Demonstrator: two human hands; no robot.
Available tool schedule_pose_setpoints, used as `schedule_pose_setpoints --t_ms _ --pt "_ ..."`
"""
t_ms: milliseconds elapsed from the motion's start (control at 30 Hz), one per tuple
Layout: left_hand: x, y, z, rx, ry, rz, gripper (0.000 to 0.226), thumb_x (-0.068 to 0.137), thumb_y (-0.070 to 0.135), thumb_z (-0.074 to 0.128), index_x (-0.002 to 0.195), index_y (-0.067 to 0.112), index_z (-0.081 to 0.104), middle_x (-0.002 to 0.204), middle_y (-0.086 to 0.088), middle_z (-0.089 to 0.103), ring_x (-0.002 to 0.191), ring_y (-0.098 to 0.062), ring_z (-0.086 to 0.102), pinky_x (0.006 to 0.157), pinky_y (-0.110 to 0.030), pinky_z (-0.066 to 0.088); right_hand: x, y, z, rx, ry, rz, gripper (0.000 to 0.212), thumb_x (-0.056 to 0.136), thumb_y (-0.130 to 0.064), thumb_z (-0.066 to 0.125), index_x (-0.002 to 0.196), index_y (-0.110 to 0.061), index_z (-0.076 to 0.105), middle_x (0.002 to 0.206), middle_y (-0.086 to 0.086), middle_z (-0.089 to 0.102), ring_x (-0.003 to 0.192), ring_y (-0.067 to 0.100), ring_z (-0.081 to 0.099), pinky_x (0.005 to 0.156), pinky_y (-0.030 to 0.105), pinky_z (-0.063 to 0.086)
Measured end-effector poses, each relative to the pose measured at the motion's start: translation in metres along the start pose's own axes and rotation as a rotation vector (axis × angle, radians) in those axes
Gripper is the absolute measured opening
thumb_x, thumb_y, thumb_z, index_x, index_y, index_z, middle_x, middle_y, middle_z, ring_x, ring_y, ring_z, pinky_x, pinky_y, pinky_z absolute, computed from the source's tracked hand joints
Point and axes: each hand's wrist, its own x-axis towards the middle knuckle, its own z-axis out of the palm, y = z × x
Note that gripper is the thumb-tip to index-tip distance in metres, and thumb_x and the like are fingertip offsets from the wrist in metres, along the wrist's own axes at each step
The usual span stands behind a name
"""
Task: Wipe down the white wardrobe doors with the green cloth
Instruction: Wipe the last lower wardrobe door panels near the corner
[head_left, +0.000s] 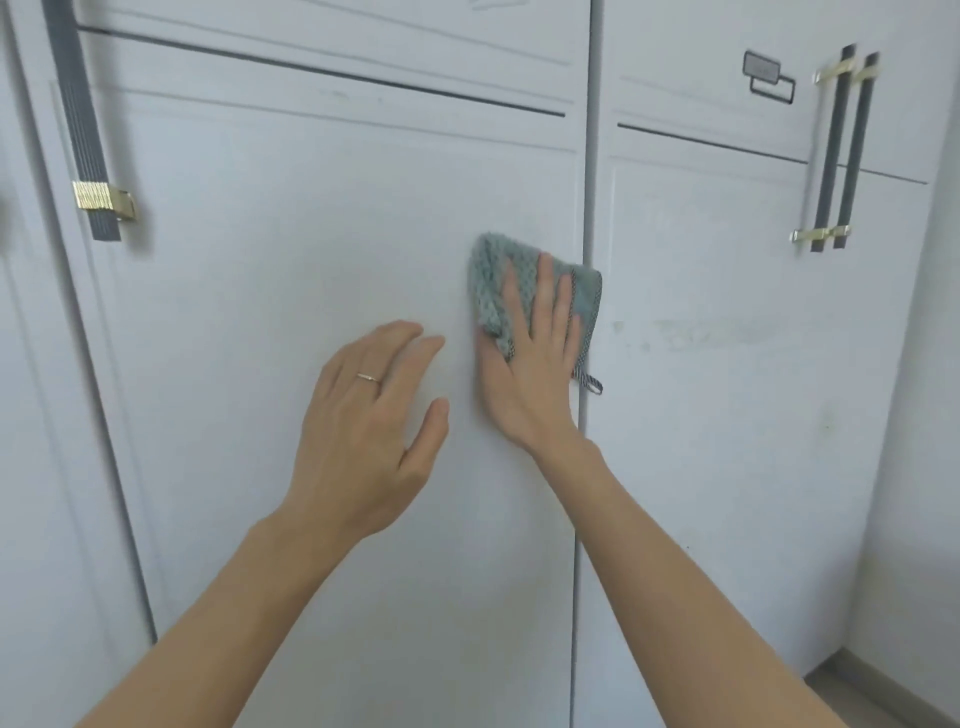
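Observation:
My right hand lies flat with straight fingers on the folded green cloth, pressing it against the middle white wardrobe door near that door's right edge. A small hanging loop dangles from the cloth's lower right corner. My left hand hovers just left of the right hand with relaxed fingers, holding nothing; whether it touches the door is unclear. The right-hand door shows faint smudges at the cloth's height.
A dark bar handle with a gold bracket hangs at the upper left. Two similar handles sit at the upper right. A small dark fitting is on the upper right panel. Floor shows at the bottom right beside a white wall.

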Motion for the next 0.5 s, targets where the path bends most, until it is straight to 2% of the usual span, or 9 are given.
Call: schedule_pose_setpoints --t_ms 133,267,367,500 --pt "0.041 -0.015 -0.008 0.008 0.058 0.020 0.048 0.099 0.028 0.052 0.141 0.006 0.059 0.147 -0.012 0.057 0.138 -0.032 0.050 0.116 -0.041 0.031 0.073 -0.021 -0.017 -0.023 0.074 0.008 0.072 0.093 -0.058 0.017 0.162 -0.038 0.014 0.172 -0.007 -0.003 0.157 0.016 -0.011 0.125 0.043 -0.010" --pt "0.052 -0.020 -0.012 -0.003 0.071 0.032 0.047 0.099 0.027 0.052 0.141 0.005 0.059 0.148 -0.013 0.056 0.141 -0.032 0.048 0.119 -0.040 0.029 0.074 -0.020 -0.020 0.038 0.079 0.006 0.065 0.099 -0.049 0.027 0.162 -0.036 0.016 0.172 -0.009 -0.002 0.157 0.014 -0.010 0.126 0.045 -0.009" --pt "0.029 -0.021 -0.013 -0.034 0.048 0.010 0.048 0.101 0.027 0.050 0.142 0.004 0.057 0.150 -0.013 0.055 0.148 -0.030 0.042 0.126 -0.039 0.024 0.027 -0.018 -0.004 0.062 0.085 0.026 0.065 0.101 -0.042 0.032 0.163 -0.035 0.013 0.172 -0.007 -0.005 0.157 0.015 -0.014 0.126 0.048 -0.010" --pt "-0.044 -0.019 -0.015 -0.068 0.000 -0.070 0.048 0.103 0.024 0.053 0.145 0.002 0.056 0.153 -0.014 0.052 0.153 -0.029 0.036 0.129 -0.041 0.021 -0.100 -0.027 0.046 0.045 -0.019 -0.043 0.069 0.105 -0.032 0.044 0.162 -0.035 0.005 0.172 0.000 -0.011 0.157 0.024 -0.018 0.125 0.051 -0.011"
